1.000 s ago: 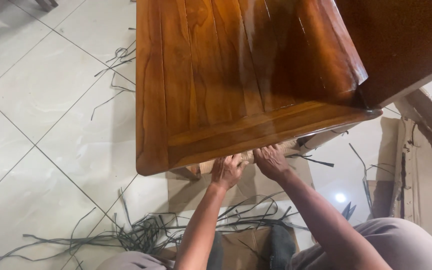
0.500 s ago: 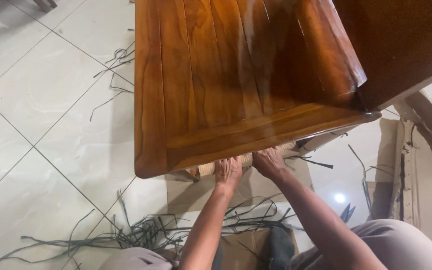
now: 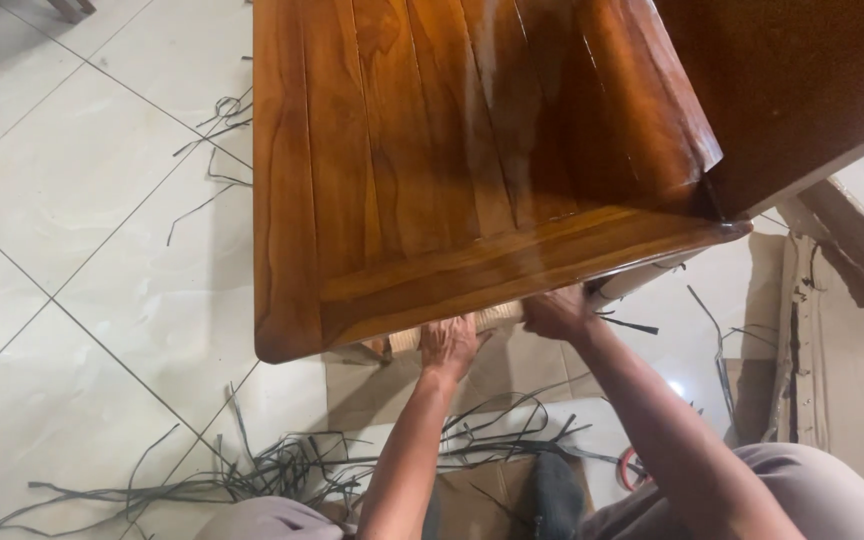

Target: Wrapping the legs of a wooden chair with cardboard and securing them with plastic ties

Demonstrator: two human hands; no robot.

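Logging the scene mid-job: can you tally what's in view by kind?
Hands at the woven rail: 2, left hand and right hand
Varnished wooden furniture piece: 1
Woven rail: 1
Flat cardboard sheets: 2 or more
Loose dark strips: too many to count
Total, strips excluded: at least 6

- Wooden seat panel (image 3: 432,150) overhangs both hands, blocks reach from above.
- Floor (image 3: 62,300) left: open tile.
- Dark strips (image 3: 282,465) clutter floor nr knees.
- Cardboard (image 3: 832,330) crowds right side.
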